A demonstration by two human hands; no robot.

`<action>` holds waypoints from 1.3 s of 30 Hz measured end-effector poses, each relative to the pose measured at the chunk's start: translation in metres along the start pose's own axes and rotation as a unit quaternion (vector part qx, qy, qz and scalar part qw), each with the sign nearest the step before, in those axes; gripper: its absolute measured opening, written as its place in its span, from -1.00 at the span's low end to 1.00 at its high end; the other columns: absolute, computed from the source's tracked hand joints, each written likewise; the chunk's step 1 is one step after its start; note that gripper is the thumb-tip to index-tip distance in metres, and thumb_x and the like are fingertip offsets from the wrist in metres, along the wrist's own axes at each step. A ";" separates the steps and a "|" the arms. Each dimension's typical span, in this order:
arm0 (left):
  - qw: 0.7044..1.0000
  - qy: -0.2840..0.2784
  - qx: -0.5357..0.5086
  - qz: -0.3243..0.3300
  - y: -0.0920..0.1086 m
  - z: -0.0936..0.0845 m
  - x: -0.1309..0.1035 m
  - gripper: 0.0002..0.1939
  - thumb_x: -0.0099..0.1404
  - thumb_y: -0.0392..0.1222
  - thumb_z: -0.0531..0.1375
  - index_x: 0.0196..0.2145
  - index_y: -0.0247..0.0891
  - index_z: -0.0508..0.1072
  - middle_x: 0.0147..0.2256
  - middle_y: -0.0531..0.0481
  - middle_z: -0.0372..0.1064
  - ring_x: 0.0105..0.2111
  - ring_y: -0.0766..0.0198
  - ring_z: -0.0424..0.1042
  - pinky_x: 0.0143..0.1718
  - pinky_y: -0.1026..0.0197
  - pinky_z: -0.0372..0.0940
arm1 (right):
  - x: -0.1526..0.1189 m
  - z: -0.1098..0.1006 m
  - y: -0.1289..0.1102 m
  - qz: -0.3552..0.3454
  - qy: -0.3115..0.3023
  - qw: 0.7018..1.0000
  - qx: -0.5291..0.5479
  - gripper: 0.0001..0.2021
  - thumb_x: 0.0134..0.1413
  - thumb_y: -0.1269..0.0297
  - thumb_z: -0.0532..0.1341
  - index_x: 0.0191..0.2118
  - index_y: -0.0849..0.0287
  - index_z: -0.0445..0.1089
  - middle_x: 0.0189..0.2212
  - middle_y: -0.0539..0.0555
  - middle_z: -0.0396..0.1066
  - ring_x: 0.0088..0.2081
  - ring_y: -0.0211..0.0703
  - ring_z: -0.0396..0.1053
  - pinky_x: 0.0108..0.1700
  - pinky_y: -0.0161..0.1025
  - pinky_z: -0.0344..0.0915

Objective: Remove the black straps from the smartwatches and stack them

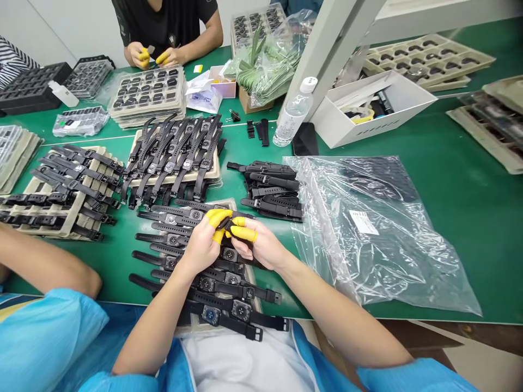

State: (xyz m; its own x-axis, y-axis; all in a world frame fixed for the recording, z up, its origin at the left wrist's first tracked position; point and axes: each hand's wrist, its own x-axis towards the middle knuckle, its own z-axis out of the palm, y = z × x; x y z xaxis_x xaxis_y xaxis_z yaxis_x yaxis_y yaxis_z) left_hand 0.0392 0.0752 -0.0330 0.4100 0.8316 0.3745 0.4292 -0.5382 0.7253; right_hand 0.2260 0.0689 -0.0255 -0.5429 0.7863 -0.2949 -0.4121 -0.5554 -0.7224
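Observation:
Yellow finger cots cover several fingertips of both my hands. My left hand (205, 239) pinches a small black piece, which looks like part of a black watch strap (224, 223). From the other side, my right hand (261, 239) closes its thumb and fingers on the same piece. My fingers hide most of it, so whether a watch body is attached cannot be seen. Beneath my hands, smartwatches (242, 310) with black straps lie face down in rows across a tray. A pile of loose black straps (272, 190) sits just beyond my right hand.
Right of the straps lies a clear plastic bag (392, 245). Further back stand a water bottle (294, 111), a phone (305, 140) and a white box (370, 109). More watch-laden trays (174, 158) are at left. A co-worker's arm (44, 256) rests nearby; another person sits opposite.

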 end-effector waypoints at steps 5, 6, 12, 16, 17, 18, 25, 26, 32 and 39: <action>0.999 -0.042 -0.014 -0.012 0.008 -0.007 0.000 -0.53 0.53 -0.24 0.01 0.34 -0.19 0.29 0.18 -0.25 0.32 0.21 0.04 0.35 0.27 -0.08 0.33 | -0.001 0.000 -0.003 0.014 0.026 0.999 0.028 -0.65 0.07 0.03 0.40 -0.31 0.11 0.27 -0.73 -0.21 0.16 -0.71 -0.40 -0.08 -0.67 -0.40 -0.17; 0.999 -0.044 -0.007 -0.014 0.009 -0.008 0.000 -0.53 0.53 -0.23 0.01 0.33 -0.19 0.30 0.16 -0.25 0.32 0.20 0.04 0.36 0.26 -0.08 0.33 | -0.001 0.000 -0.004 0.018 0.028 0.999 0.028 -0.65 0.06 0.03 0.41 -0.32 0.11 0.27 -0.73 -0.21 0.15 -0.71 -0.40 -0.09 -0.67 -0.41 -0.18; 0.995 -0.064 0.075 0.001 0.006 -0.008 -0.001 -0.59 0.51 -0.22 0.05 0.25 -0.30 0.36 0.04 -0.28 0.39 0.09 0.02 0.40 0.15 -0.06 0.41 | -0.002 -0.001 -0.006 0.031 0.021 0.999 0.023 -0.60 0.05 -0.03 0.43 -0.37 0.14 0.28 -0.74 -0.20 0.15 -0.70 -0.44 -0.14 -0.67 -0.43 -0.19; 0.996 -0.065 0.062 0.003 0.005 -0.008 -0.002 -0.59 0.53 -0.24 -0.01 0.26 -0.32 0.32 0.09 -0.29 0.38 0.14 0.03 0.39 0.19 -0.06 0.39 | -0.002 0.000 -0.006 0.020 0.012 0.999 0.023 -0.60 0.06 -0.03 0.43 -0.36 0.13 0.28 -0.74 -0.19 0.17 -0.70 -0.43 -0.12 -0.67 -0.43 -0.14; 0.996 -0.065 0.065 0.004 0.006 -0.009 -0.003 -0.58 0.53 -0.25 -0.01 0.27 -0.31 0.31 0.10 -0.29 0.38 0.15 0.03 0.38 0.21 -0.06 0.38 | -0.002 0.000 -0.006 0.019 0.011 1.000 0.022 -0.60 0.07 -0.04 0.42 -0.36 0.13 0.28 -0.75 -0.19 0.17 -0.70 -0.43 -0.12 -0.67 -0.43 -0.14; 0.995 -0.066 0.072 0.004 0.006 -0.009 -0.004 -0.57 0.52 -0.25 0.00 0.28 -0.30 0.31 0.10 -0.28 0.38 0.16 0.02 0.38 0.21 -0.07 0.38 | -0.002 0.000 -0.006 0.019 0.011 1.000 0.018 -0.60 0.08 -0.04 0.42 -0.36 0.13 0.28 -0.75 -0.19 0.17 -0.70 -0.43 -0.12 -0.67 -0.43 -0.15; 0.994 -0.081 0.065 -0.015 0.008 -0.013 -0.003 -0.60 0.50 -0.26 0.02 0.23 -0.23 0.38 0.04 -0.23 0.44 0.09 0.03 0.44 0.17 -0.06 0.42 | -0.001 0.000 -0.001 0.017 0.012 0.999 -0.038 -0.59 0.08 -0.08 0.40 -0.27 0.16 0.33 -0.73 -0.17 0.23 -0.71 -0.42 -0.09 -0.68 -0.42 -0.12; 0.996 -0.079 0.048 -0.015 0.008 -0.013 -0.003 -0.60 0.51 -0.26 0.00 0.22 -0.22 0.38 0.04 -0.23 0.44 0.10 0.04 0.45 0.18 -0.05 0.42 | -0.001 0.000 0.000 0.013 0.012 0.999 -0.041 -0.58 0.08 -0.09 0.39 -0.27 0.16 0.33 -0.73 -0.17 0.24 -0.72 -0.42 -0.08 -0.68 -0.42 -0.11; 0.998 -0.029 -0.008 -0.059 0.005 -0.008 -0.005 -0.57 0.50 -0.20 0.11 0.27 -0.18 0.30 0.15 -0.22 0.43 0.16 0.06 0.45 0.20 -0.04 0.40 | -0.001 -0.001 0.000 -0.018 0.019 0.999 -0.036 -0.60 0.14 -0.10 0.36 -0.26 0.13 0.30 -0.70 -0.16 0.27 -0.72 -0.38 0.00 -0.66 -0.39 -0.05; 0.991 0.111 -0.053 -0.046 0.008 -0.001 -0.003 -0.86 0.40 -0.14 0.31 -0.14 -0.20 0.50 -0.19 -0.07 0.51 -0.17 0.20 0.53 -0.15 0.17 0.47 | -0.002 0.002 0.000 -0.025 0.004 0.999 -0.031 -0.55 0.17 -0.18 0.33 -0.26 0.12 0.29 -0.67 -0.20 0.14 -0.70 -0.39 0.02 -0.65 -0.39 -0.03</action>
State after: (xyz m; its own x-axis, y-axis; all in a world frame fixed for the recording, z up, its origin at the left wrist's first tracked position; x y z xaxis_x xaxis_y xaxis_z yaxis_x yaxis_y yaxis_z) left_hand 0.0405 0.0688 -0.0273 0.1810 0.8926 0.4130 0.3640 -0.4509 0.8150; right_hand 0.2255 0.0665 -0.0232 -0.5160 0.8154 -0.2625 -0.3924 -0.4974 -0.7737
